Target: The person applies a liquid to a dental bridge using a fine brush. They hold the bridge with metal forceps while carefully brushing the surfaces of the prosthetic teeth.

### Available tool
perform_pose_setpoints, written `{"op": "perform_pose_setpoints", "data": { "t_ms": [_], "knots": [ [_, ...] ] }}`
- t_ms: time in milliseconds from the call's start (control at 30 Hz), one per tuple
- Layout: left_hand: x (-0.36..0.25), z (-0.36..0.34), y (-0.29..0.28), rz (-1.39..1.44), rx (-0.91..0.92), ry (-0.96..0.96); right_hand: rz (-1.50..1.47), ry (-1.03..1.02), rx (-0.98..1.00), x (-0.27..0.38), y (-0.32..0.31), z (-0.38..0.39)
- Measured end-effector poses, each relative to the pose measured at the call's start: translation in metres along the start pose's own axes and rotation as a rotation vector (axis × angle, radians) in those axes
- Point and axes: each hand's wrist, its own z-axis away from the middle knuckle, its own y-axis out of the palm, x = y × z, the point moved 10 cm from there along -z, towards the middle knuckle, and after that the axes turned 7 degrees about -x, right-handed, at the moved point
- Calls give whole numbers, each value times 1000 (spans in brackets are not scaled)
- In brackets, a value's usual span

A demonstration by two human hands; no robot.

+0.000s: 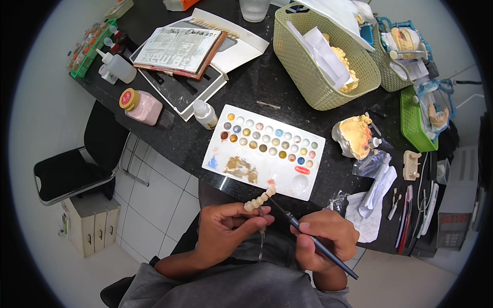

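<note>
Close to my body, my left hand [226,233] pinches a thin metal holder [262,242] between thumb and fingers. At its top is a curved dental bridge [260,199] of several cream-coloured teeth. Gripped like a pen in my right hand [328,238] is a fine brush [333,254] with a dark handle. Its tip points at the bridge; whether they touch I cannot tell. Just beyond both hands lies a white stain palette [277,177] with rows of coloured wells and brown, blue and pinkish smears on its near part.
Right of the palette are a yellow plaster dental model [353,136] and a crumpled white tissue [362,218]. Plastic baskets [321,82] stand at the back right. A small white bottle [205,115], a jar of pink powder [141,107] and a notebook [177,50] are on the left.
</note>
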Motion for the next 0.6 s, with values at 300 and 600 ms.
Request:
{"op": "perform_pose_setpoints", "data": {
  "t_ms": [300,600],
  "knots": [
    [1,-1,-3,-40,-29,20,248,151,-233,-4,-46,11],
    [-3,-1,0,-29,-34,10,199,344,-373,-27,-59,19]
  ]
}}
